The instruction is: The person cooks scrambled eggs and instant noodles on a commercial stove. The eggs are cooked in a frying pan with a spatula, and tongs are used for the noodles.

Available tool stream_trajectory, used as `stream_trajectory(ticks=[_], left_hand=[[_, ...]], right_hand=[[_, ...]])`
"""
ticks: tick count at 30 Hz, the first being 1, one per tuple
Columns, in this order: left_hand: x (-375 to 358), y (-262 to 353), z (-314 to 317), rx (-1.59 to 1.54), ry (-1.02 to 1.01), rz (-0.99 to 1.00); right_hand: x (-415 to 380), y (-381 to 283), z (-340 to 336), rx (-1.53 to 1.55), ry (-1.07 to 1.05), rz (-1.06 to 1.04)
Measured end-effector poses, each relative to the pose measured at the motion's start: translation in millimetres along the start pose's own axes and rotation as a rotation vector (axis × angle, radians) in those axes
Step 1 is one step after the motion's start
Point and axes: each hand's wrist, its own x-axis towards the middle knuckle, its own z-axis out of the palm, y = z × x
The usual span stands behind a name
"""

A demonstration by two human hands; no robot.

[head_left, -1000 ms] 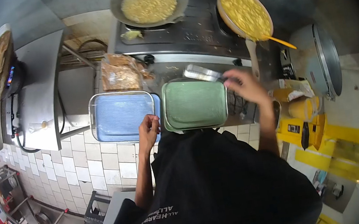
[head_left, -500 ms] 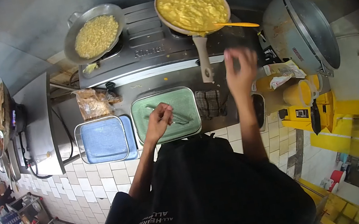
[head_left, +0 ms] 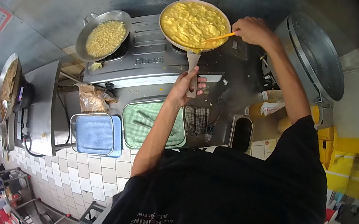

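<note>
My left hand (head_left: pixel 183 88) grips the beige handle of a frying pan (head_left: pixel 192 60), its thumb on top and its fingers coming round the far side. The pan sits on the right burner, full of thick, lumpy yellow food (head_left: pixel 193 23). At the pan's right edge, my right hand (head_left: pixel 252 30) is closed on a slim orange utensil (head_left: pixel 224 36). The utensil's head is sunk in the food, so its shape is hidden. Left of the pan, on the other burner, stands a metal wok (head_left: pixel 124 22) with pale yellow bits in liquid (head_left: pixel 104 38).
Below the stove (head_left: pixel 151 72) lie a green basket tray (head_left: pixel 130 120) with tongs, a blue basket tray (head_left: pixel 93 132), a bagged brown food (head_left: pixel 92 97) and a checked cloth (head_left: pixel 197 119). A dark-filled metal container (head_left: pixel 241 135) and a large pot (head_left: pixel 315 53) stand at right.
My left hand has moved from above the green tray up to the pan handle. My right hand has gone up and right and taken hold of the orange utensil. The view has shifted.
</note>
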Motion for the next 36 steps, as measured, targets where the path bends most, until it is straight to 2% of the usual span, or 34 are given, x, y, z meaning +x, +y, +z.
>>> stream_trajectory(ticks=[1, 3, 5, 7, 9, 10, 12, 13, 15, 18, 21, 25, 28, 30, 31, 33, 34, 36], left_hand=[[6, -1, -3, -0.004, 0.0, 0.006], [15, -3, -7, -0.011, -0.061, -0.122], [15, -4, -8, -0.038, -0.088, -0.122], [14, -6, -11, -0.066, -0.116, -0.122], [18, -8, -15, -0.174, -0.202, -0.155], [16, -8, -12, -0.179, -0.164, -0.156], [15, -8, -10, -0.185, -0.145, -0.147], [14, -9, -8, -0.187, -0.125, -0.146], [12, -9, -4, -0.183, -0.094, -0.13], [13, -10, -1, -0.198, -0.061, -0.104], [14, -13, -3, -0.219, -0.071, -0.096], [13, -14, -2, -0.228, -0.093, -0.088], [11, -11, 0, -0.223, -0.076, -0.095], [9, -10, 1, -0.223, -0.06, -0.1], [10, -10, 1, -0.228, -0.064, -0.099], [10, -11, -2, -0.231, -0.106, -0.097], [11, -11, -3, -0.227, -0.114, -0.101], [11, -10, -5, -0.205, -0.106, -0.116]], right_hand=[[2, -2, -18, -0.005, 0.002, -0.005], [11, -6, -47, -0.045, -0.153, -0.005], [29, -1, -48, 0.011, -0.126, -0.083], [49, -2, -45, 0.085, -0.293, -0.188], [63, -9, -28, 0.123, -0.303, -0.22], [69, -14, -15, 0.171, -0.32, -0.254], [80, -29, 17, 0.044, -0.296, -0.306], [71, -47, 24, 0.012, -0.277, -0.218], [71, -53, 74, -0.144, 0.082, -0.218], [64, -75, 77, -0.222, 0.192, -0.129], [80, -58, 81, -0.272, 0.214, -0.088], [84, -48, 46, -0.242, 0.244, -0.098], [82, -41, 25, -0.225, 0.16, -0.035], [77, -25, 24, -0.152, 0.32, 0.026], [78, -22, 23, -0.158, 0.319, 0.025], [78, -16, 21, -0.18, 0.167, 0.089], [82, -7, 32, -0.183, 0.168, 0.098], [91, 9, 65, -0.297, 0.075, -0.022]])
